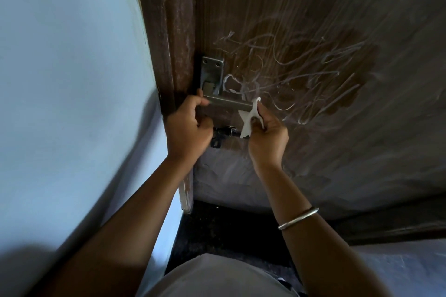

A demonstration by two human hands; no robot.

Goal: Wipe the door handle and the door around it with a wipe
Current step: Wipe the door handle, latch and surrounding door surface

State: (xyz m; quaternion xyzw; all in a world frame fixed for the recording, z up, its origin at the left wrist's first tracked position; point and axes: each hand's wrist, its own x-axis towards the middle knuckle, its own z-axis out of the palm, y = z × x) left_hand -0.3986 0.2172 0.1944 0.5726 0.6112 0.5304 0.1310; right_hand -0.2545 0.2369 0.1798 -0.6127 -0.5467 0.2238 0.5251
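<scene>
A grey metal lever door handle [228,103] on a screwed back plate [212,72] sits at the left edge of a brown wooden door [313,31]. My left hand [187,128] grips the handle's inner end, beside the plate. My right hand [266,134] pinches a small white wipe [248,119] against the handle's free end. The door around the handle carries pale scribbles and a darker, damp-looking patch [350,75].
A dark latch or keyhole fitting [223,134] sits just below the handle, between my hands. The brown door frame [166,31] and a pale blue wall [72,79] run along the left. Dark floor [217,236] lies below. A metal bangle [298,218] circles my right wrist.
</scene>
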